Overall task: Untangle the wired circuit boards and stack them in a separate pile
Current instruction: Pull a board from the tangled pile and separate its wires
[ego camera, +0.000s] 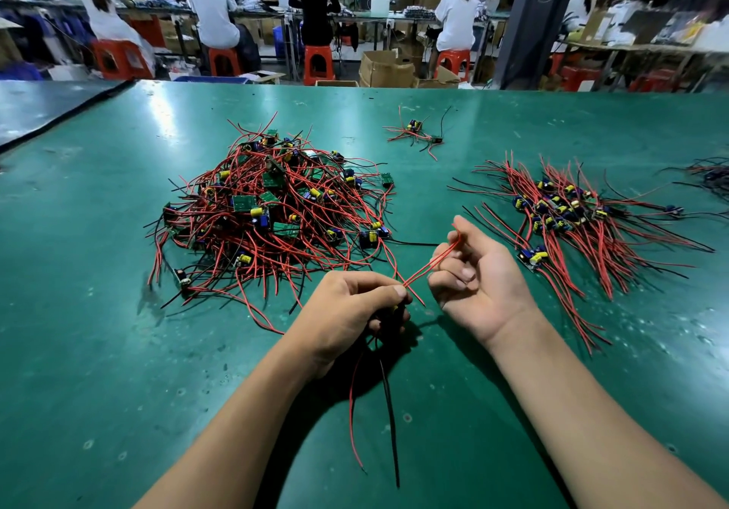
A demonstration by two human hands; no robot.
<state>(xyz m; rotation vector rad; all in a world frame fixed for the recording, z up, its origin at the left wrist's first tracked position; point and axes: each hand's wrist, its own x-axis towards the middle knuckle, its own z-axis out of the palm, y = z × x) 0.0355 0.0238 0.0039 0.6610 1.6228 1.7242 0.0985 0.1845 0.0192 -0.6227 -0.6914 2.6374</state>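
Nearest the camera, a red and a black wire [388, 410] are seen hanging from the left hand [351, 307], which is clenched round a small board mostly hidden by the fingers. From that fist a pair of red wires [424, 270] is drawn taut up to the right hand [479, 272], where it is pinched between curled fingers and thumb. The hands are held slightly apart above the green counter [118, 351].

One red strand seems to be led back toward the tangled heap [272, 209] just beyond the left hand, though the link cannot be confirmed. If it is so joined, other boards could be dragged off the heap by a hard pull, or a solder joint could be strained. The hanging wires could also be snagged under a forearm.

Further right, the sorted pile [572, 212] is laid with its wires fanned outward. Loose ends could be knotted together there by a careless drop. A small stray cluster [414, 134] is set farther back, well apart from both.
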